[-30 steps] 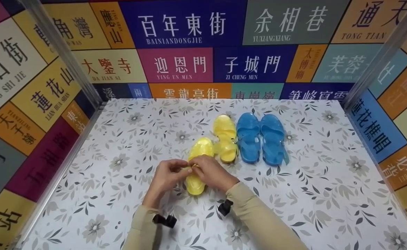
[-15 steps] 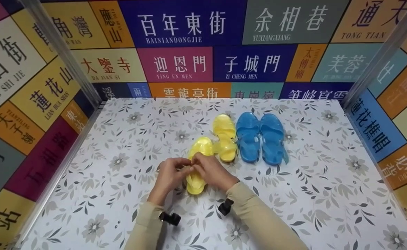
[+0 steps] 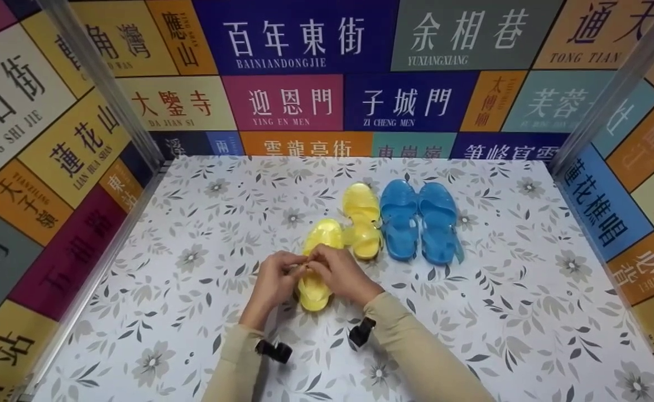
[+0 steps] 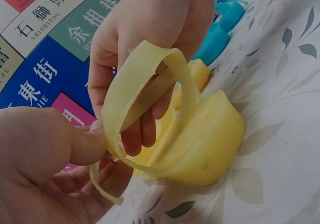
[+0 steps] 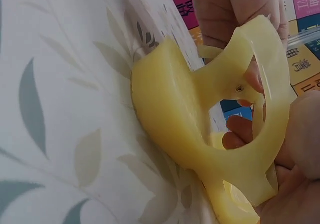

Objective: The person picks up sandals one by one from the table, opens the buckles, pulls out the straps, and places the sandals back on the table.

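Observation:
A yellow jelly sandal [image 3: 315,298] rests on the table in the head view, its heel toward me. My left hand [image 3: 274,282] pinches its ankle strap on the left side; in the left wrist view the thumb presses near a small buckle [image 4: 113,157], and a loose strap end [image 4: 104,186] hangs below. My right hand [image 3: 345,274] reaches over the sandal and holds the strap at the same spot, fingertips close to the left ones. Its fingers show behind the raised strap loop [image 4: 127,87]. The exact grip at the buckle is partly hidden.
Beside it, farther back, lies the other yellow sandal [image 3: 360,204]. A pair of blue sandals [image 3: 399,195] stands to its right. A floral cloth [image 3: 517,312] covers the table, with printed panels [image 3: 282,103] walling the back and sides.
The left hand has shifted slightly up and to the right, closer to the right hand. Both hands stay at the strap, and the sandals have hardly moved.

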Demonstrator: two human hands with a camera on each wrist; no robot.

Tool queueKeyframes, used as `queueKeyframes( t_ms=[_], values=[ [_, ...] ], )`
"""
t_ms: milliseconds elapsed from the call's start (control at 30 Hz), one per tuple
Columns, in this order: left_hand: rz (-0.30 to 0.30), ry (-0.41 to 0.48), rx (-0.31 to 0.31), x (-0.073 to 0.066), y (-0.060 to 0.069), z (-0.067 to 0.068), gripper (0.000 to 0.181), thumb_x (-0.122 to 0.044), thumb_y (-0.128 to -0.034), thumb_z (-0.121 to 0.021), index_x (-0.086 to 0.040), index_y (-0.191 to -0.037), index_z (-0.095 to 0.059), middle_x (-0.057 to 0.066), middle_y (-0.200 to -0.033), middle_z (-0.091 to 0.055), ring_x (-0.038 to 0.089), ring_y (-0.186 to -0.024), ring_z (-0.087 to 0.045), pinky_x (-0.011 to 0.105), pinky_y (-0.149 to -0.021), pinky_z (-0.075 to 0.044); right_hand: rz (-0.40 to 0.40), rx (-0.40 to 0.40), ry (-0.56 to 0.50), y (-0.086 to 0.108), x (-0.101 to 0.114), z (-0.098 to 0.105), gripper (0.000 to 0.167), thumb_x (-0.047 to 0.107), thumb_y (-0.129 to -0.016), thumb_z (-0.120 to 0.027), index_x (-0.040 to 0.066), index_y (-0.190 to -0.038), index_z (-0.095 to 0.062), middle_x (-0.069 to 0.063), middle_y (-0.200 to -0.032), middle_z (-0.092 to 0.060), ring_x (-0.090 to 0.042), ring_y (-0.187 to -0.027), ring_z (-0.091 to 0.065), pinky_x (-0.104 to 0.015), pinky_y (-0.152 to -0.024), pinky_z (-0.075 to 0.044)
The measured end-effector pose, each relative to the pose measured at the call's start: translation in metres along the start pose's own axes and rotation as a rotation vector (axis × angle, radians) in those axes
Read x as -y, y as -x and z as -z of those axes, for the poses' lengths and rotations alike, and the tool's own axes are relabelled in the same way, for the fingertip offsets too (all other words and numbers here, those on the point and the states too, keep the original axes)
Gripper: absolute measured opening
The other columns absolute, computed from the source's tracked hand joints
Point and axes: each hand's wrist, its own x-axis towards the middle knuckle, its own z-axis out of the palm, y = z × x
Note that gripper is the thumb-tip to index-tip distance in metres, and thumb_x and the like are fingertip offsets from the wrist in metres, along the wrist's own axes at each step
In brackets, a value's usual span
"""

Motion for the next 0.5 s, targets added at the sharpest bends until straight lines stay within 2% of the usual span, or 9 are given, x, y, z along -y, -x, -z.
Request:
queueKeyframes(
  t_ms=[167,300,400,500],
  values=[
    [0.091,0.091,-0.026,0.0034,0.0021,-0.0023,0.013,0.0,-0.0934,-0.075,-0.004,-0.104,-0.083,0.013,-0.102,-0.079,0.022,-0.082,-0.075,0.025,-0.069,-0.058,-0.028,-0.026,-0.042,-0.0002,-0.0013,-0.0019,0.005,0.01,-0.103,-0.067,0.007,-0.101,-0.071,-0.005,-0.1,-0.076,-0.019,-0.097,-0.071,-0.034,-0.086,-0.058],
    [0.163,0.116,-0.047,0.0041,0.0039,-0.0022,0.012,-0.004,-0.0944,-0.076,-0.004,-0.104,-0.083,0.013,-0.099,-0.08,0.018,-0.074,-0.071,0.023,-0.06,-0.054,-0.067,-0.035,-0.046,-0.0007,-0.0021,-0.0033,0.006,0.012,-0.101,-0.069,0.009,-0.098,-0.073,-0.002,-0.097,-0.076,-0.017,-0.095,-0.07,-0.033,-0.086,-0.058],
    [0.177,0.121,-0.061,0.0039,0.0042,-0.0036,0.012,-0.004,-0.0939,-0.076,-0.003,-0.103,-0.083,0.013,-0.097,-0.08,0.017,-0.073,-0.069,0.022,-0.059,-0.053,-0.093,-0.034,-0.049,-0.0003,-0.0029,-0.0029,0.006,0.012,-0.101,-0.07,0.009,-0.097,-0.073,0.0,-0.095,-0.075,-0.014,-0.093,-0.069,-0.032,-0.085,-0.057],
    [0.168,0.135,-0.072,0.0045,0.0043,-0.005,0.011,-0.003,-0.0927,-0.077,-0.001,-0.102,-0.083,0.014,-0.094,-0.08,0.017,-0.075,-0.07,0.021,-0.063,-0.054,-0.084,-0.034,-0.046,0.0008,-0.0044,-0.0016,0.006,0.012,-0.101,-0.069,0.01,-0.096,-0.072,0.001,-0.094,-0.075,-0.013,-0.091,-0.068,-0.031,-0.083,-0.057]
  ],
)
